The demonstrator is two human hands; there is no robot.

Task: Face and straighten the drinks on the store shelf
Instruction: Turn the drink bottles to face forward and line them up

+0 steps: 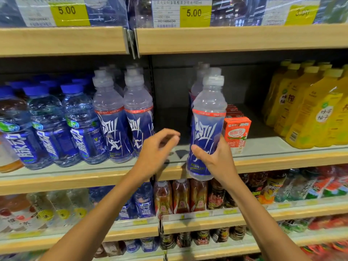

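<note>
**Bottle held at the middle shelf**

Both forearms [98, 219] reach up from the near edge; my right hand [216, 160] grips a bottle [208, 113] low on its blue label, thumb across the front, fingers wrapped round the right side and back. It stands nearly upright, label facing me; its base hangs in front of and just below the lip of the middle shelf [282, 160], off the board. Farther in, behind it, a row [199, 85] of the same drink runs back; just right of it sits a red carton [237, 133]; well right stand yellow bottles [310, 113]. My left hand [156, 153] hovers left of the bottle, apart from it; its fingers are loosely curled toward the thumb and hold nothing, the tips blurred. Left of that hand two matching bottles [111, 125] face forward; beyond them blue-cap bottles [52, 127] lean. Yellow price tags [194, 14] hang above; mixed drinks [180, 196] fill the shelves below.
</note>
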